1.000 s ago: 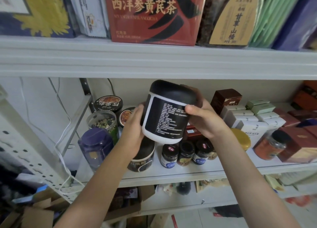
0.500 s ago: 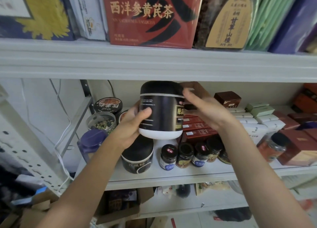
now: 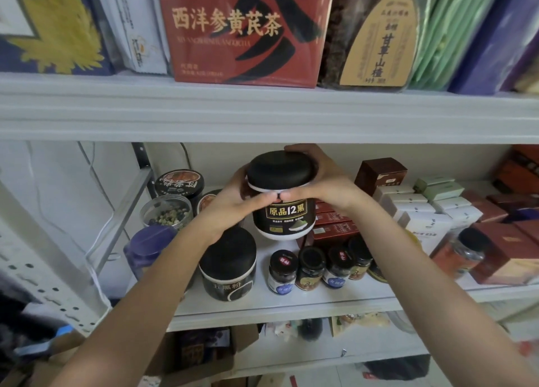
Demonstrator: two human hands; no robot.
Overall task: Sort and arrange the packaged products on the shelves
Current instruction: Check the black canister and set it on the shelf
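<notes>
Both hands are up at the middle shelf (image 3: 291, 306) now, and the black jar (image 3: 281, 211) sits between them. The left hand (image 3: 230, 208) wraps the jar's left side and the right hand (image 3: 323, 185) its right, fingers curled round behind the lid. The two thumbs meet at the front, just under the white band. It's a firm two-handed hold. The jar is upright with its gold-lettered label facing out, and it looks to be off the board, above the gap behind the front row and just ahead of the stacked red boxes (image 3: 335, 226).

Right below it, near the shelf's front edge, stands a second black jar (image 3: 229, 270) of much the same make. I'd say that's the partner it belongs beside. Next along the front edge come four small dark jars (image 3: 310, 267) in a row. At the left end there's a purple-lidded jar (image 3: 148, 249), a clear tub of beans (image 3: 167, 211) and a round tin (image 3: 179, 182). Toward the right end the white cartons (image 3: 423, 211) line up in tidy ranks.

So where are we? This shelf looks largely grouped by kind: jars to the left, cartons to the right. On the top shelf (image 3: 262, 115) a big red tea box (image 3: 245, 28) and a large glass jar (image 3: 376, 33) stand side by side. The jar in hand is not yet down. Below, the bottom level holds an open cardboard box (image 3: 204, 354) and loose packets, which I'd guess are left to sort.
</notes>
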